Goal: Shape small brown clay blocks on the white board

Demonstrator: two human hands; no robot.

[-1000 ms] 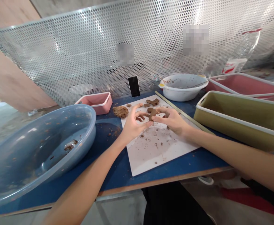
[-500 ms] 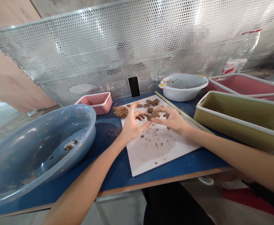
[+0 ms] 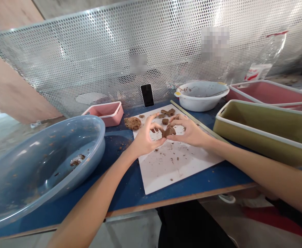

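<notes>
Both hands meet over a white board (image 3: pixel 176 168) smeared with brown crumbs. My left hand (image 3: pixel 145 137) and my right hand (image 3: pixel 189 131) pinch the same small brown clay piece (image 3: pixel 169 131) between thumbs and fingertips, holding it just above the board. Several more small clay bits (image 3: pixel 167 112) lie at the board's far end. A rougher brown clay lump (image 3: pixel 132 122) sits on the blue table beside the board's far left corner.
A large blue basin (image 3: pixel 41 162) fills the left of the blue table (image 3: pixel 130 193). Behind stand a pink tub (image 3: pixel 107 112), a black phone (image 3: pixel 147 95) propped against the perforated metal screen, and a white bowl (image 3: pixel 201 94). An olive tray (image 3: pixel 264 129) and a pink tray (image 3: pixel 269 92) lie right.
Both hands closed in on the clay piece and drew it slightly nearer; left fingers, spread before, now curl round it.
</notes>
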